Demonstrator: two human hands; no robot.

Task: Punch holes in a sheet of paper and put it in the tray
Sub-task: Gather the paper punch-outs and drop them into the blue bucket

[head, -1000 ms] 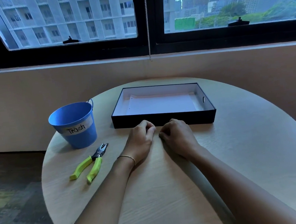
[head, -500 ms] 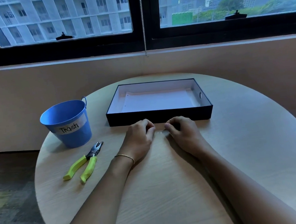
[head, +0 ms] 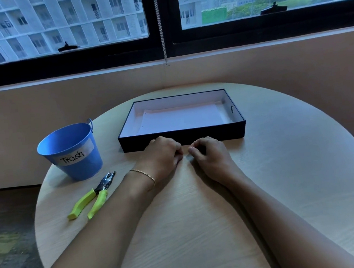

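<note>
A black tray (head: 238,114) with a white inside stands at the far middle of the round table. A white sheet of paper (head: 183,119) lies flat in it, with small holes along its left edge. My left hand (head: 161,157) and my right hand (head: 211,156) rest on the table just in front of the tray's front wall, fingers curled, fingertips almost meeting. A tiny pale speck (head: 184,158) lies on the wood between them. The hole punch (head: 91,198), with lime-green handles, lies left of my left forearm, untouched.
A blue metal bucket (head: 73,157) labelled "Trash" stands at the table's left, behind the punch. The round wooden table (head: 285,177) sits against a wall below a window. Dark carpet shows beyond the left edge.
Both hands have stayed in front of the tray, with the fingertips shifting slightly around the speck. The view has tilted a little.
</note>
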